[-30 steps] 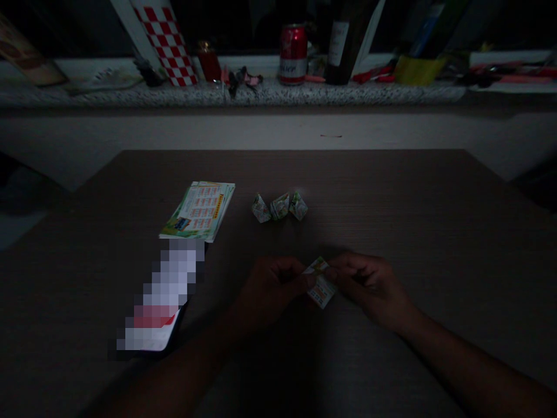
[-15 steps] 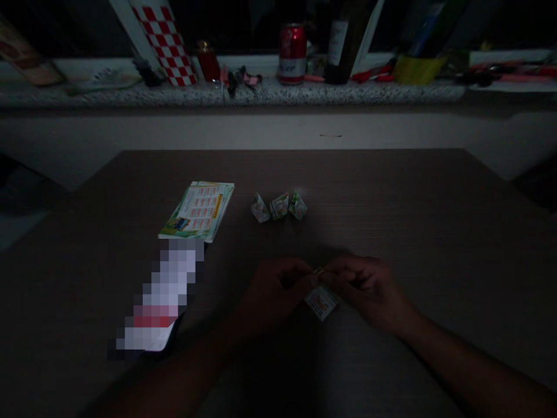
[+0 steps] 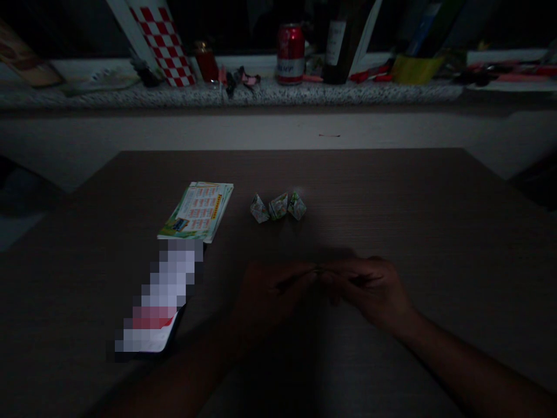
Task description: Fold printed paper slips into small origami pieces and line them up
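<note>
My left hand (image 3: pixel 274 293) and my right hand (image 3: pixel 369 290) meet fingertip to fingertip above the near middle of the table. Both are closed in a pinch on a small folded piece of printed paper (image 3: pixel 318 269). Only a thin edge of the paper shows between the fingers; the rest is hidden. Beyond the hands, three folded paper shapes (image 3: pixel 278 206) sit in a row, pointed and printed in green and white. To their left lies a stack of printed leaflets (image 3: pixel 198 212) with green edges.
A phone (image 3: pixel 163 302) with a lit, blurred screen lies left of my left forearm. Behind the wooden table (image 3: pixel 391 191), a speckled windowsill (image 3: pixel 252 96) carries a red can (image 3: pixel 290 55), a dark bottle (image 3: pixel 337 49), a checkered tube (image 3: pixel 163 43) and a yellow container (image 3: pixel 416 68).
The printed paper hung visibly below my fingertips before; now it shows only as a thin edge between them. My left fingers have straightened somewhat. Other things on the table stay put.
</note>
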The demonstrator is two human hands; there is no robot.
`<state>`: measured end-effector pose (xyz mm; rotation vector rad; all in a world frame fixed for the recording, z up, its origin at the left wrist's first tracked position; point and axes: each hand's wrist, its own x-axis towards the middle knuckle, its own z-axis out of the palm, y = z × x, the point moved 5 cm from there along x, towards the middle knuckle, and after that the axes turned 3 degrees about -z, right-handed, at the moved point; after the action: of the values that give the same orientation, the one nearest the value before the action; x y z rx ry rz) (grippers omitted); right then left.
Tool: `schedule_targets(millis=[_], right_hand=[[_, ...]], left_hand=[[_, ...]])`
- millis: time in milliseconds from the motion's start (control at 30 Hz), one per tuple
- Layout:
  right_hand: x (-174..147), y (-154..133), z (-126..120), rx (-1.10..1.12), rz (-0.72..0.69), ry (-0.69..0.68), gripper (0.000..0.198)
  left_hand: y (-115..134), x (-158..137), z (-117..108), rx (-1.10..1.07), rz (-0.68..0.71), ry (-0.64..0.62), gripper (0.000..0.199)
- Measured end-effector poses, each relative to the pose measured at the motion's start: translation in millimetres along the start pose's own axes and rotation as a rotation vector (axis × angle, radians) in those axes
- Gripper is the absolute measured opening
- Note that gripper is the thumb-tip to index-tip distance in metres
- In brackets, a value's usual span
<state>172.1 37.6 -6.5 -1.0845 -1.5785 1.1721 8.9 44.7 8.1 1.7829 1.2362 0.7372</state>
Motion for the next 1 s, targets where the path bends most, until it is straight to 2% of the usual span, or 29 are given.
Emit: schedule_targets(millis=[233, 333, 400, 500, 567, 733, 767, 900, 1000], right_hand=[[1.3, -7.2, -5.1, -0.030, -0.090, 0.090, 0.007], [0.5, -5.0, -5.5, -0.045, -0.095, 0.147, 0.004], [-0.6, -2.1, -5.9, -0.028, -0.084, 0.212, 0.012], [-2.0, 3.1, -4.5, 0.072, -0.048, 0.276, 0.028], [-2.0, 5.9, -2.0, 0.157, -0.009, 0.273, 0.034], [-0.4, 6.8, -1.0, 0.220, 0.057, 0.238, 0.035], [0.0, 6.3, -1.2, 0.195, 0.059, 0.219, 0.033], [1.4, 4.5, -2.5, 0.104, 0.046, 0.155, 0.013], [2.7, 6.0, -2.6, 0.107, 0.070, 0.130, 0.009]], left_hand=[[1.2, -1.4, -1.6, -0.057, 0.017, 0.078, 0.025], [-1.7, -0.7, 1.6, -0.141, -0.038, 0.107, 0.013], [-3.8, -0.9, 3.4, -0.209, -0.081, 0.157, 0.005], [-8.1, -2.4, 3.8, -0.353, -0.183, 0.274, 0.022], [-10.2, -2.9, 4.4, -0.448, -0.256, 0.308, 0.035], [-11.2, 1.2, 6.0, -0.564, -0.325, 0.198, 0.057], [-11.6, 2.3, 6.1, -0.562, -0.325, 0.166, 0.054], [-15.6, 5.2, 5.0, -0.459, -0.349, 0.092, 0.017], [-18.7, 5.8, 6.0, -0.415, -0.397, 0.021, 0.016]])
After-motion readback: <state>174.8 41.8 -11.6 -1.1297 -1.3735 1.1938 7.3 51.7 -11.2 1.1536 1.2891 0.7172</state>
